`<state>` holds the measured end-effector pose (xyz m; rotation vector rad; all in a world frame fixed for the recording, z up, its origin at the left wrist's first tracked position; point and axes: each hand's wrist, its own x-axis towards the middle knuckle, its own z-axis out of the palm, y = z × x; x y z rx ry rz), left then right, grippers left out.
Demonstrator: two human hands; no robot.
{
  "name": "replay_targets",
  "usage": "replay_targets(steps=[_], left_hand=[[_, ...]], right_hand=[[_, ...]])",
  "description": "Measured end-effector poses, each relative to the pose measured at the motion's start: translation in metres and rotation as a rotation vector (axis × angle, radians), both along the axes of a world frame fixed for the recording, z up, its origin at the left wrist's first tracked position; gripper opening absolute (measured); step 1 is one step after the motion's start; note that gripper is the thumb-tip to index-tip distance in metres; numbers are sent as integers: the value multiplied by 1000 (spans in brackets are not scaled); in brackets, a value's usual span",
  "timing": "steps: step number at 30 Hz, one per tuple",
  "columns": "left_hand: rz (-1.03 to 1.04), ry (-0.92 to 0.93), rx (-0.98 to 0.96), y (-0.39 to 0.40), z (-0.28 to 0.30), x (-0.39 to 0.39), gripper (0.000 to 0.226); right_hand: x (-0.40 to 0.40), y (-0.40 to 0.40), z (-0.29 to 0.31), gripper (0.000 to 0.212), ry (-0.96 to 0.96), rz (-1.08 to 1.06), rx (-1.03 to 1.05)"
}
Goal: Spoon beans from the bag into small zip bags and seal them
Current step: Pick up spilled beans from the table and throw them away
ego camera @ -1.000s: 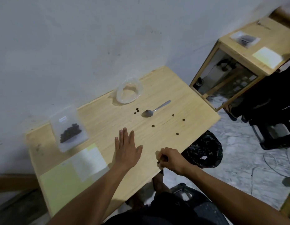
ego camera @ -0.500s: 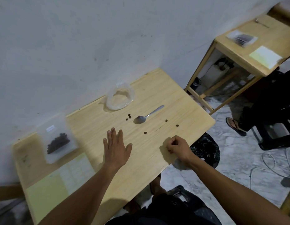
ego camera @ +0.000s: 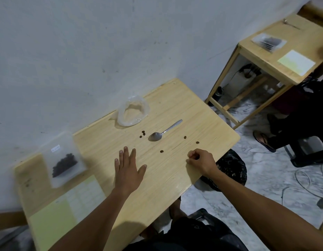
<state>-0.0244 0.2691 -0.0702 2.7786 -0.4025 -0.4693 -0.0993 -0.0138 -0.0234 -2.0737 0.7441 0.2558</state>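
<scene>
Steel-grey metal spoon (ego camera: 164, 132) lies on the pale wooden table (ego camera: 202, 116), bowl toward the flat, released left hand (ego camera: 129, 169), handle angled away to the right. The right hand (ego camera: 200, 160) is clenched; whether it holds anything I cannot tell. Dark loose beans (ego camera: 162, 151) lie between them. The crumpled clear bag (ego camera: 132, 113) looks empty; the frosted small zip bag (ego camera: 63, 160) holds beans.

On the wooden table (ego camera: 202, 113) the left hand (ego camera: 129, 171) lies flat, fingers straight. The right hand (ego camera: 200, 160) rests curled near the table's edge (whether it holds anything cannot be told). A metal spoon (ego camera: 163, 133) lies among scattered beans (ego camera: 161, 151), beside an empty plastic bag (ego camera: 132, 113). A zip bag of beans (ego camera: 63, 160) sits at left.
</scene>
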Motion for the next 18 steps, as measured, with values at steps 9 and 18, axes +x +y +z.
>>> replay_targets(steps=[9,18], left_hand=[[17,20,-27,-1,2,1,77],[72,17,25,-13,8,3,71]], right_hand=[[2,1,-3,11,18,-58,-32],[22,-36,1,5,-34,-285,37]])
